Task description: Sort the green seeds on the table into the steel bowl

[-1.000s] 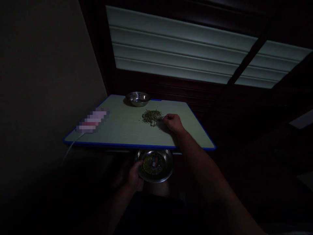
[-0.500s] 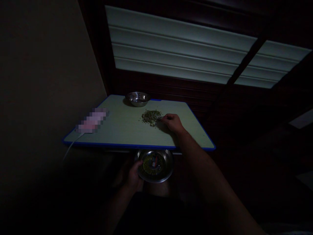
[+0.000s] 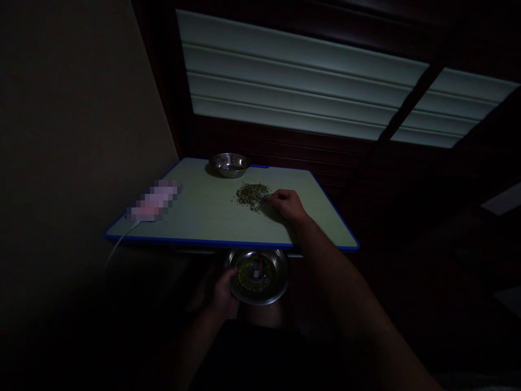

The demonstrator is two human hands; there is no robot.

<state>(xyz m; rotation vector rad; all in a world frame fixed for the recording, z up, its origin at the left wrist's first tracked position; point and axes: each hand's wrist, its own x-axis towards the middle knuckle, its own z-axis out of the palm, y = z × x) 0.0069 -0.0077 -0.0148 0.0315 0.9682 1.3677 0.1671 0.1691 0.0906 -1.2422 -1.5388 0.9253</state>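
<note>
While left fingers [image 3: 233, 270] grip bowl [image 3: 280, 267] | right fingers [image 3: 275, 198] pinched together beside grains [image 3: 251, 193]

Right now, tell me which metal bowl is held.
The near metal bowl, off the table, with the left hand gripping its rim; the far metal bowl stands on the table, untouched.

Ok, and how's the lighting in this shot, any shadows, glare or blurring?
Head view: dim, near black toward the bottom corners, brightest on the pale slatted panels; head view: a shadow falls on the table beside the right hand; head view: small glints on the far bowl and lower bowl; head view: a pixelated patch masks something at the table's left.
</note>
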